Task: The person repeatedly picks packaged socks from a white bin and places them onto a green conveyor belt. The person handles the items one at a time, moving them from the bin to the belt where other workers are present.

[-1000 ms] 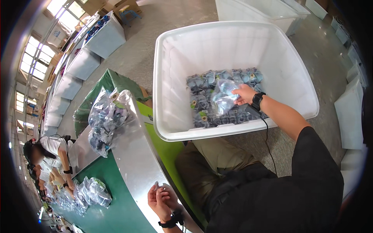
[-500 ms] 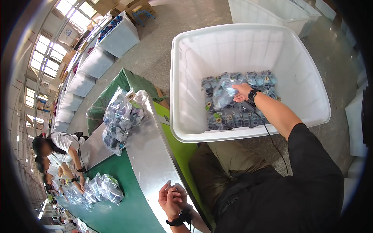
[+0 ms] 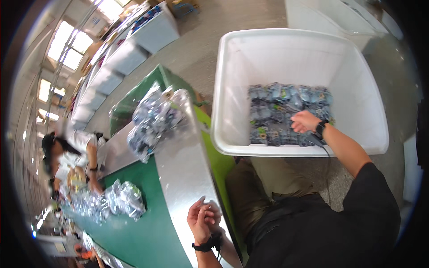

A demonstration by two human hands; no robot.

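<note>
My right hand (image 3: 305,122) is inside a large white plastic bin (image 3: 300,151), just above rows of clear plastic bags (image 3: 277,114) with bluish and dark contents. Its fingers are loosely bent and no bag shows between them. Over the shiny metal edge (image 3: 178,178) of the worktable hovers my left hand (image 3: 201,216), fingers half curled, apart and holding nothing. A heap of similar clear bags (image 3: 154,118) lies at the table's far end.
On the green belt (image 3: 165,228), more clear bags (image 3: 123,201) lie beside co-workers (image 3: 73,152) at the left. A green-covered box (image 3: 129,105) stands past the table. White bins (image 3: 127,58) line the far left, and another white bin (image 3: 330,20) stands behind mine.
My right hand has let go of a clear bag, which now lies among the others in the bin. The whole view has shifted slightly; my left hand stays over the metal edge.
</note>
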